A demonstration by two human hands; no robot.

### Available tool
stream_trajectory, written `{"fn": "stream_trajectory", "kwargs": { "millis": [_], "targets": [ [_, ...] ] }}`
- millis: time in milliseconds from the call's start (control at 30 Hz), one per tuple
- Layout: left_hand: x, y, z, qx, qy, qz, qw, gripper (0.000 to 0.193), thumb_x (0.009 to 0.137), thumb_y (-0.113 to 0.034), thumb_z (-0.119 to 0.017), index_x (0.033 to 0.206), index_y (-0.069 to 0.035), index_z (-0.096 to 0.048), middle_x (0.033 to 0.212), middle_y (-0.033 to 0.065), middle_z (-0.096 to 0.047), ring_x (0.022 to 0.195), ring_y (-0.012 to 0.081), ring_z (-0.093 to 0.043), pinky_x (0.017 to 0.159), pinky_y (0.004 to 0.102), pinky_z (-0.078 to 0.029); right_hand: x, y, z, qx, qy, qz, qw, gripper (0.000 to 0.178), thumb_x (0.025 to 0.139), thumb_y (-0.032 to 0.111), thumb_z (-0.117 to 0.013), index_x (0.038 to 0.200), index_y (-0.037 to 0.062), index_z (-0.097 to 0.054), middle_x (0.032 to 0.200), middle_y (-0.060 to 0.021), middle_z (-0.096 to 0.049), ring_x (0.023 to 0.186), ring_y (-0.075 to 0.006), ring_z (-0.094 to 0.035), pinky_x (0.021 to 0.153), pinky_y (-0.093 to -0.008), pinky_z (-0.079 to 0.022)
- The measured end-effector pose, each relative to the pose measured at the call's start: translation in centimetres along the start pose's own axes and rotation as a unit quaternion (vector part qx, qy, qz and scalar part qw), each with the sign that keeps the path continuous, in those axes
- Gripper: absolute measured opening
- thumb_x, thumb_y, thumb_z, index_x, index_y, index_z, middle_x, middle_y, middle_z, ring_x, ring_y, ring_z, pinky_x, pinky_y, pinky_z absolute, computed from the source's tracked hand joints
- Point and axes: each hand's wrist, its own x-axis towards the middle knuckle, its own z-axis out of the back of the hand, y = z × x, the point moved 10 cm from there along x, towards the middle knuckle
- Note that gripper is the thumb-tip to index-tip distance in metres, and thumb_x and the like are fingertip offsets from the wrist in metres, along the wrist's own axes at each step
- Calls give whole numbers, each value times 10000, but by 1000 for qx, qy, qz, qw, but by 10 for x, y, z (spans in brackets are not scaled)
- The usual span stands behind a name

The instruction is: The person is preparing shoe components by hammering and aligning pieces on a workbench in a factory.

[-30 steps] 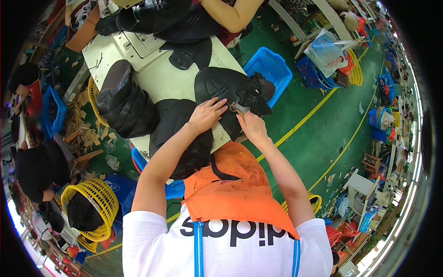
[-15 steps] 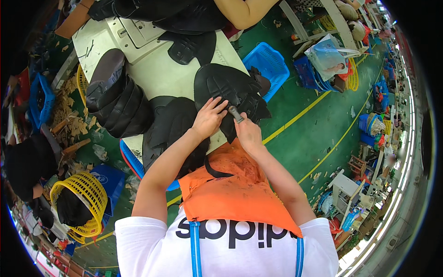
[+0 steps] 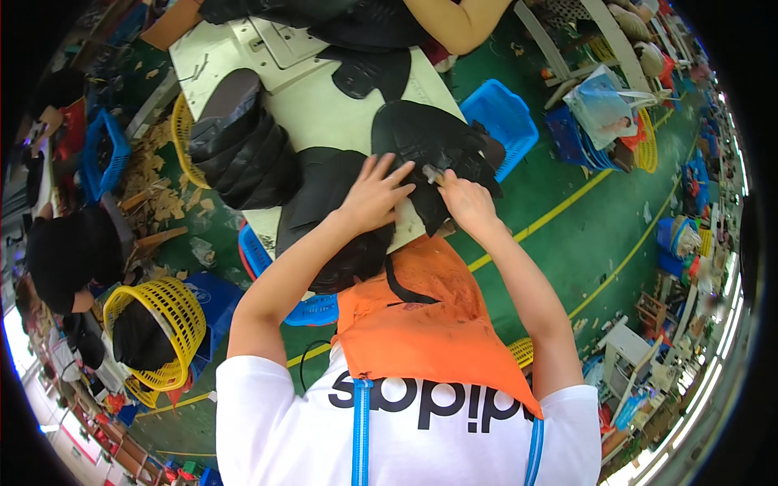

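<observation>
A yellow basket (image 3: 188, 314) is holding black material (image 3: 144, 336); the left hand (image 3: 375, 196) is resting splayed, the right hand (image 3: 468, 202) gripping a tool (image 3: 432, 173).

1. The one view, a wide fisheye, looks steeply down from the person's head; it is upright, so the person's left falls at the frame's left.
2. It sits close above the body: the white shirt (image 3: 267, 421) fills the lower middle, the orange apron (image 3: 433, 356) just above it.
3. The left hand (image 3: 375, 196) and right hand (image 3: 468, 204) lie slightly above the frame's centre, farther off; the worktop (image 3: 320, 109) takes the upper middle.
4. Green floor (image 3: 559, 255) spreads rightward; distant surroundings shrink and curve along the dark round rim.
</observation>
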Motion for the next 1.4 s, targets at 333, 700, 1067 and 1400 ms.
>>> {"fn": "stream_trajectory", "kwargs": {
  "millis": [333, 700, 1067, 1400],
  "targets": [
    [-135, 51, 24, -47, 11, 29, 998, 424, 726, -117, -707, 1142, -138, -628, 1248, 109, -549, 1180, 344, -485, 1018, 449, -393, -23, -17, -11, 37, -72, -19, 997, 258, 892, 259, -561, 964, 30, -466, 715, -175, -635, 662, -372, -642, 558, -465, -515],
    [-117, 65, 126, -241, -169, 198, 935, 167, 835, 50, -567, 984, 14, -633, 806, 68, -645, 743, 128, -617, 701, 265, -491, -31, -20, -14, 59, -115, -19, 991, 249, 880, 256, -575, 928, 42, -458, 678, -145, -622, 631, -356, -635, 536, -464, -505],
    [-122, 88, 21, -419, -163, 275, 850, 140, 896, -84, -530, 1009, -2, -540, 744, 101, -582, 698, 141, -556, 660, 285, -447, -51, -5, 8, 295, -134, -46, 945, 216, 888, 277, -576, 908, 64, -541, 649, -183, -586, 666, -403, -604, 575, -461, -471],
    [-132, 83, 84, -270, -301, 295, 866, 140, 890, -75, -531, 1014, -14, -550, 772, 153, -630, 713, 220, -625, 649, 332, -470, -28, 105, -48, 283, 39, 101, 953, 304, 879, 286, -558, 1035, 27, -532, 729, -203, -624, 715, -404, -607, 628, -503, -469]
  ]
}}
